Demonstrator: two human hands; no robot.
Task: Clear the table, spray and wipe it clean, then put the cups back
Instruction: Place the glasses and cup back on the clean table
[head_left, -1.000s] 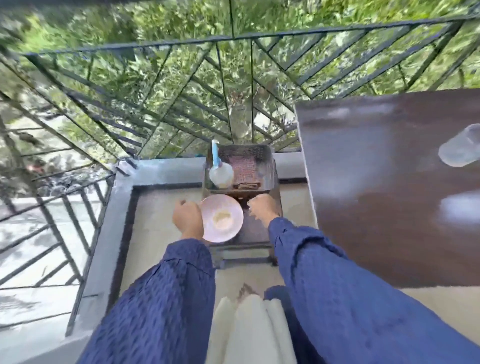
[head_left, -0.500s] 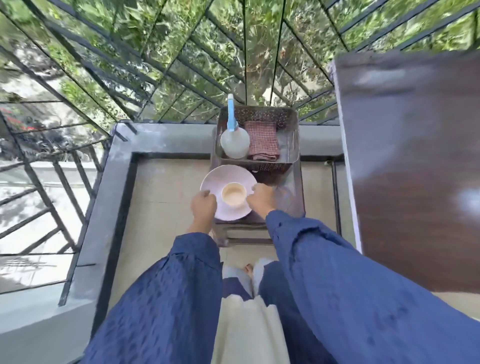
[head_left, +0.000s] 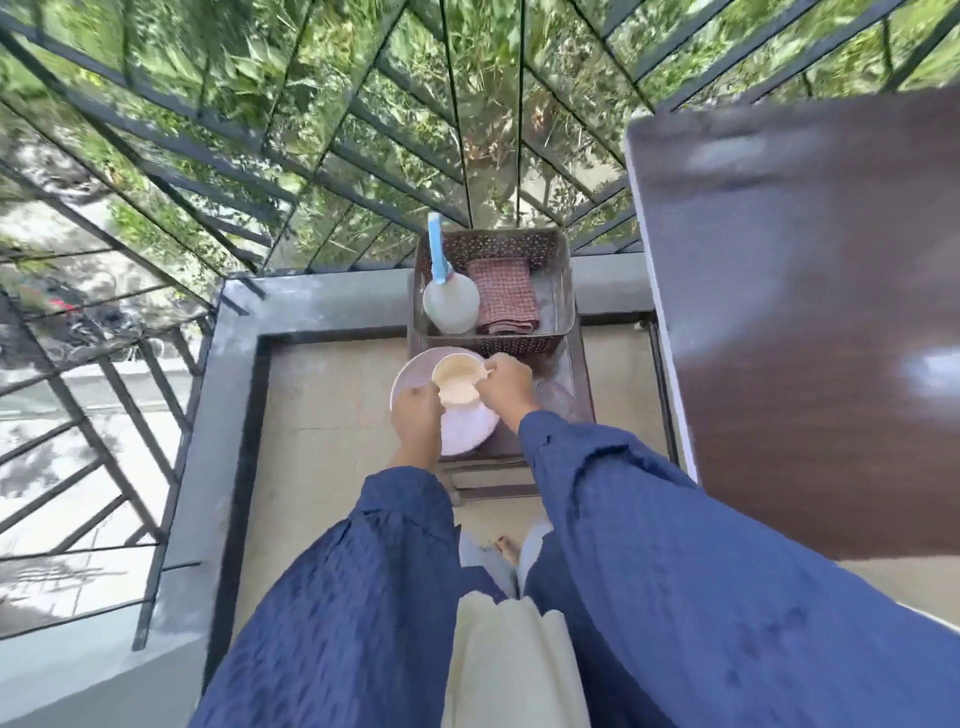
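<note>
A cream cup (head_left: 457, 382) sits tilted over the far part of a pink plate (head_left: 467, 431) on a small dark stool (head_left: 566, 384). My right hand (head_left: 505, 385) pinches the cup at its handle side. My left hand (head_left: 415, 418) curls over the plate's left rim, its fingers close against the cup. Behind the plate stands a perforated basket (head_left: 558, 291) holding a white spray bottle with a blue head (head_left: 451, 301) and a folded red checked cloth (head_left: 506, 296). The brown table (head_left: 810, 312) fills the right side.
A dark metal railing (head_left: 311, 156) with greenery behind it encloses the balcony corner. A grey ledge (head_left: 322, 306) runs along the floor's edge. Beige floor (head_left: 332, 441) lies left of the stool. My blue sleeves and pale clothing fill the foreground.
Both hands set the plate with the cup down on the stool in front of the basket. My right hand has shifted onto the cup, which now sits farther back and tilted.
</note>
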